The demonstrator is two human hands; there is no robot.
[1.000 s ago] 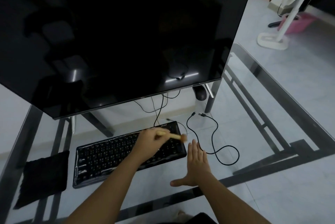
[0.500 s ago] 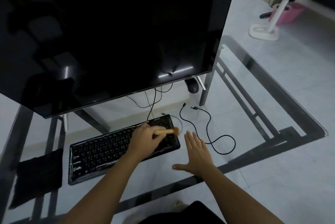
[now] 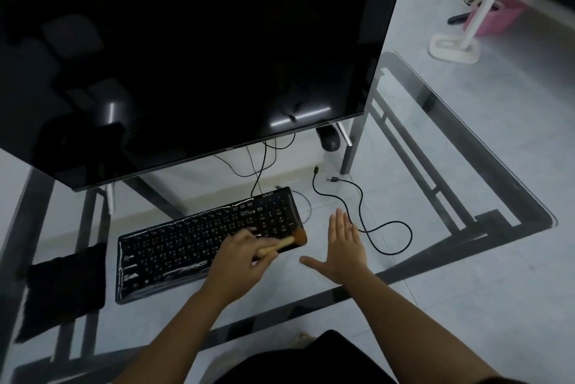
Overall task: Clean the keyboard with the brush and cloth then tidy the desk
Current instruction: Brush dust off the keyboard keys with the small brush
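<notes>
**A:** Where is the work?

**B:** The flat black plastic keyboard [image 3: 186, 246] lies at a slant on the clear glass desk [image 3: 435, 166], just below the lower edge of the big dark monitor [image 3: 186, 57]. The small brush with the pale wooden handle and rust-brown bristles [image 3: 289, 240] has its tuft at the keyboard's near right corner.

**A:** Hands?

**B:** The left hand [image 3: 242, 262] has its fingers curled round the brush handle. The right hand [image 3: 345, 246] is palm down with fingers straight, thumb spread, and nothing in it. It is on or just over the glass beside the keyboard's right end, and I cannot tell whether it touches.

**A:** How should the stroke be done?

**B:** My read is short, light flicks outward off the right edge, so grit lands on the glass rather than back between the rows. Tilt the bristle tips into the gaps. Glass is probably slick, so the free hand could steady that end of the keyboard.

**A:** Hazards?

**B:** The thin black cable [image 3: 364, 215] loops loose just beyond the right hand, and crumbs could collect round it. The keys have a wrinkled sheen that may be a clear film.

**A:** The cloth?

**B:** The black square cloth [image 3: 62, 287] lies apart from the keyboard, off its left end. It comes after the brushing.
</notes>
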